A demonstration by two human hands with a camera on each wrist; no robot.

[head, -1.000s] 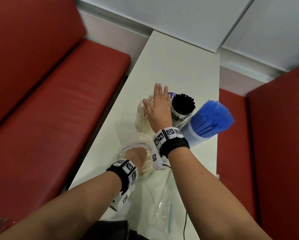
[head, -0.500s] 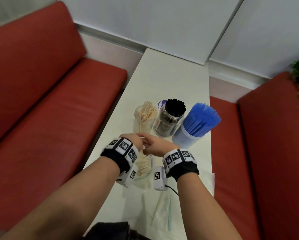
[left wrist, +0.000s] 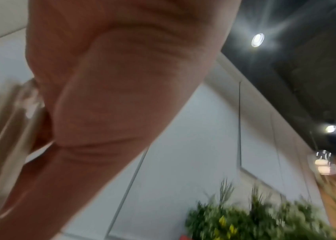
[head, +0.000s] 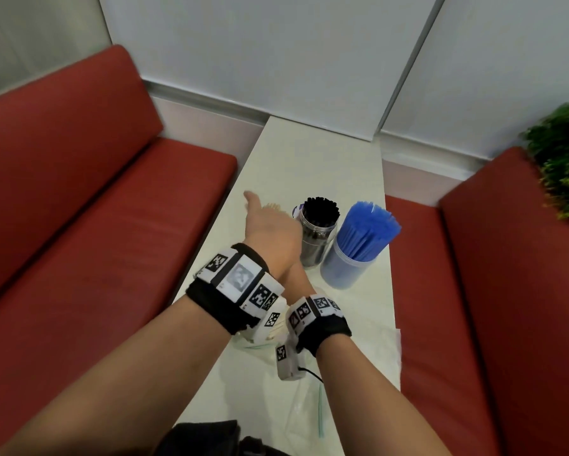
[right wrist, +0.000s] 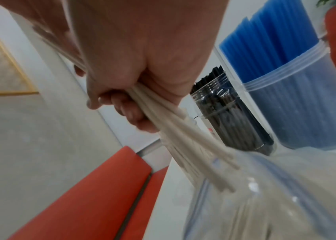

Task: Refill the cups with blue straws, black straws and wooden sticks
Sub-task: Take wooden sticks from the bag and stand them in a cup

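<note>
Sticks (right wrist: 183,139), a pale bundle, now sit in the right hand (right wrist: 142,68), fingers curled round them, tips fanning down toward a clear bag (right wrist: 265,203) at lower right of the right-wrist view. Half a second ago both hands met low over that bag at frame centre; a second ago the right hand lay flat against the stick cup. In the head view the left hand (head: 270,225) has since crossed over the right wrist and reaches up-frame to the stick cup, which it almost wholly hides; only a few stick tops (head: 271,205) show beside it. Left-wrist view is blurred: the hand looks wrapped against a clear wall (left wrist: 29,97), so probably holding the cup, grip not certain. Black straws (head: 319,209) and blue straws (head: 368,225) stand full in their cups at centre right of the table (head: 309,153). Judgement: two cups done, sticks in transfer, with the left hand steadying the cup for the drop.
</note>
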